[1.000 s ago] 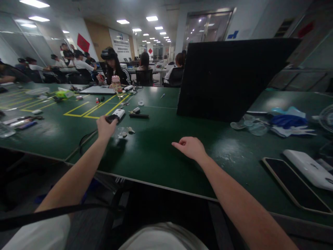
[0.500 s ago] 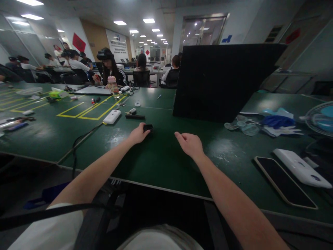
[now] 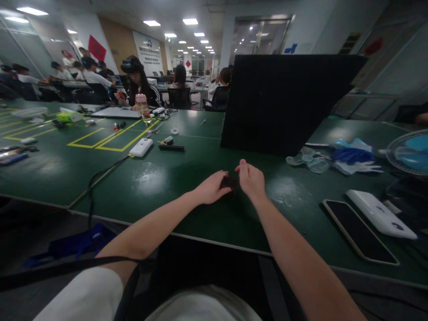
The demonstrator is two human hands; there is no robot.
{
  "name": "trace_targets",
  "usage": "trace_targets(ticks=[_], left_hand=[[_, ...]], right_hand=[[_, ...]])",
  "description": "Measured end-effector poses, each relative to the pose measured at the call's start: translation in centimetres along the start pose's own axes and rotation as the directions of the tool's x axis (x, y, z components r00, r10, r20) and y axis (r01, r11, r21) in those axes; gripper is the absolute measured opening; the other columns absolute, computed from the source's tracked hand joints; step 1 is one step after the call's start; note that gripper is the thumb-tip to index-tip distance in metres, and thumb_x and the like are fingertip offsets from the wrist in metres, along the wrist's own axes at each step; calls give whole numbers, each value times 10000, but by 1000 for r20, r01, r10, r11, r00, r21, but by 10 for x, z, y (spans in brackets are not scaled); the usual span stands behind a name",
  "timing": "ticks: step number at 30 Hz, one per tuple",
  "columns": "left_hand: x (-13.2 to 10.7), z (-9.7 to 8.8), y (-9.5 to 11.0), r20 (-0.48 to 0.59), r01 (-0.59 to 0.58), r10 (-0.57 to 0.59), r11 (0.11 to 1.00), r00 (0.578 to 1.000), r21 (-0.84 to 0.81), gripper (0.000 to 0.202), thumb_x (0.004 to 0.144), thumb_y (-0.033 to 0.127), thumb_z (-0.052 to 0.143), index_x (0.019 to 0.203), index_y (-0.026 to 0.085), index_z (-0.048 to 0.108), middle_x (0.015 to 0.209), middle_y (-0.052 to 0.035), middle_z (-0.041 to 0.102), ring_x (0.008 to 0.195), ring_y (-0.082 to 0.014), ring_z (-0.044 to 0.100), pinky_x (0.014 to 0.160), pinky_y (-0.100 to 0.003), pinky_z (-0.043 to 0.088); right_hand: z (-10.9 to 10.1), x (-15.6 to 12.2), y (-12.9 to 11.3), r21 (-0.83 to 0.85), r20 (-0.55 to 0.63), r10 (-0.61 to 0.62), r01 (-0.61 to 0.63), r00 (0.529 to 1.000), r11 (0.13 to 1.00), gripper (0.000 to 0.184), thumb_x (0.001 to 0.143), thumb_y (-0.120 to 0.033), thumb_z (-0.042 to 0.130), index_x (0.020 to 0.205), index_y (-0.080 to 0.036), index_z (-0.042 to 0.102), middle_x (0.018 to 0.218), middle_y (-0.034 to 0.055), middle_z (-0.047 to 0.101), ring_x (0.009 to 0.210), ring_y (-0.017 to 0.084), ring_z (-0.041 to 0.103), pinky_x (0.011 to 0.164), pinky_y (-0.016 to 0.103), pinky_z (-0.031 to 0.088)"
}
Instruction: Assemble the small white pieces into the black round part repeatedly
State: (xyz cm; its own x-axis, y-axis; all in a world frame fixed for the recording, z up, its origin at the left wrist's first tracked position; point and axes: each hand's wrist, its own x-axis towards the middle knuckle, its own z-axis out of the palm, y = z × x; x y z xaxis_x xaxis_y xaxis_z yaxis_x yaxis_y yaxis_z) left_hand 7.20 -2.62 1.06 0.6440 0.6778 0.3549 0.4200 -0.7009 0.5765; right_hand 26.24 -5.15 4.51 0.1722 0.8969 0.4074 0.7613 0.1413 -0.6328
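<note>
A small black object (image 3: 229, 183) lies on the dark green table (image 3: 187, 178), right in front of me. My left hand (image 3: 210, 189) is closed around its left side. My right hand (image 3: 250, 179) meets it from the right, fingers curled onto the same object. What the object is stays too small and dark to make out.
A tall black panel (image 3: 287, 102) stands just behind my hands. A phone (image 3: 359, 232) and a white device (image 3: 379, 213) lie at right, with blue gloves (image 3: 354, 156) and a fan (image 3: 409, 156) beyond. A white box (image 3: 141, 147) and cable (image 3: 100, 176) lie at left. People sit at the far tables.
My left hand carried the small black object from the far left beside the white box to the middle of the table. My right hand moved in and closed onto it.
</note>
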Motion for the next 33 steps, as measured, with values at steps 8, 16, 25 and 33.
trace_targets(ticks=[8, 16, 25, 33], left_hand=[[-10, -59, -70, -493, 517, -478, 853, 727, -66, 489, 900, 477, 614, 1291, 206, 500, 1178, -124, 686, 1051, -268, 668, 919, -416, 522], [-15, -56, -75, -114, 285, -269, 945, 956, 160, 471, 770, 382, 735, 1214, 261, 637, 1109, -57, 720, 990, -247, 684, 888, -386, 538], [-16, -39, -51, 68, 151, -153, 988, 986, 33, 489, 749, 359, 721, 1218, 246, 638, 1055, -31, 735, 906, -211, 703, 840, -350, 558], [-16, -37, -44, 101, 146, -142, 989, 985, -33, 476, 765, 390, 739, 1197, 218, 639, 1029, -40, 739, 881, -199, 700, 802, -333, 550]], right_hand=[[9, -13, -14, -18, 429, -415, 467, 802, 884, 458, 884, -461, 665, 1291, -249, 665, 1362, 76, 645, 1293, 308, 526, 1054, 492, 409], [24, -18, -21, -85, 571, -381, 515, 727, 853, 302, 927, -384, 614, 1175, -245, 717, 1073, 62, 746, 1034, 262, 662, 999, 474, 436], [16, -19, -24, -102, 313, -503, 555, 805, 825, 236, 996, -336, 533, 1024, -219, 736, 1054, 75, 744, 1031, 246, 650, 980, 445, 441], [14, -13, -16, -27, 346, -577, 622, 740, 783, 198, 948, -304, 600, 987, -239, 783, 1228, 78, 706, 1136, 281, 612, 960, 489, 500]])
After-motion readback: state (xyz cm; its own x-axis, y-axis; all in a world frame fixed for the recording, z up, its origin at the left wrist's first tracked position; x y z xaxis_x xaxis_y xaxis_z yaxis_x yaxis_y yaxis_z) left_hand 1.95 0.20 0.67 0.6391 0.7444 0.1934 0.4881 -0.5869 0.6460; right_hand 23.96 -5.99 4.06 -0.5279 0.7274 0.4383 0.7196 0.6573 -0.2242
